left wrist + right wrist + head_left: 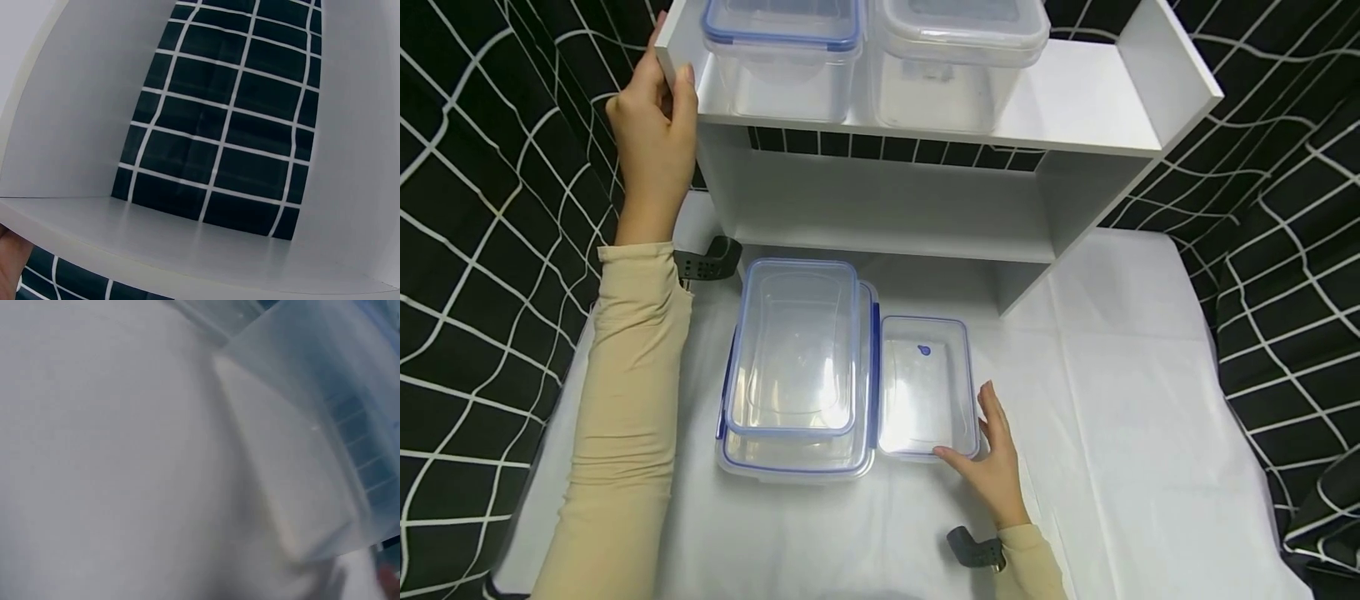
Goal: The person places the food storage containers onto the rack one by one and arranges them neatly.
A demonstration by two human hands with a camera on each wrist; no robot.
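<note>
White shelf (891,204) boards stand ahead of both hands, and the left hand (653,137) grips the upper edge of the left side panel, thumb in front and fingers round its outer side. The right hand (994,475) is spread at the near right corner of a clear plastic box (925,392), thumb touching the near rim and fingers along the right side; the right wrist view is too blurred to tell how firmly. That box lies just ahead and to the left of the right hand, on a desk (1150,417) covered with white cloth, with a small blue mark (924,350) showing.

Farther to the right hand's left, close beside that box, lies a larger container (805,454) with blue clips along its sides, and a blue-rimmed container (793,350) rests on top of it. Just to the right of the left hand, a blue-lidded box (786,75) and a clear-lidded box (958,75) sit side by side on the top board. Beige sleeves (625,417) cover both arms, and black cloth (482,275) with white lines hangs to the left of the left hand.
</note>
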